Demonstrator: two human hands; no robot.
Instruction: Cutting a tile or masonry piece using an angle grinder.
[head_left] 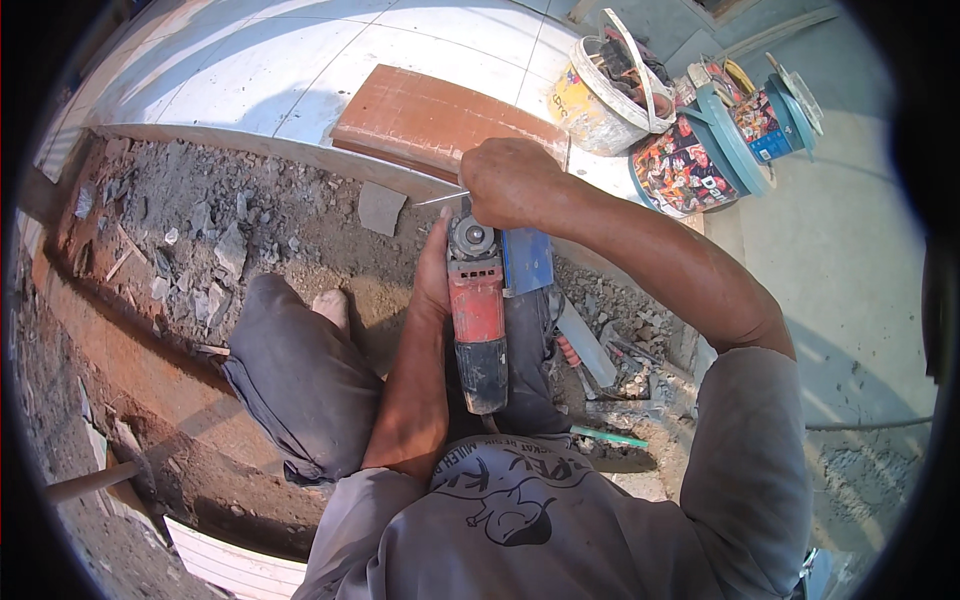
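Observation:
A red and black angle grinder (477, 320) stands lengthwise in front of my body, its metal gear head with a round spindle end at the far end. My left hand (434, 265) is closed around the grinder's left side near the head, with most fingers hidden behind it. My right hand (508, 182) is a fist just beyond the gear head. Out of its left side sticks a thin metal rod (438, 200); the rest of it is hidden in the fist. Against the grinder's right side is a flat blue piece (527, 262), partly covered.
A brown slab (440, 110) lies on the white tiled ledge (300, 60) ahead. Right of it stand a white bucket (600, 105) of tools and patterned buckets (685, 165). Broken rubble (215, 250) covers the ground at left. A trowel-like tool (585, 345) lies beside my right leg.

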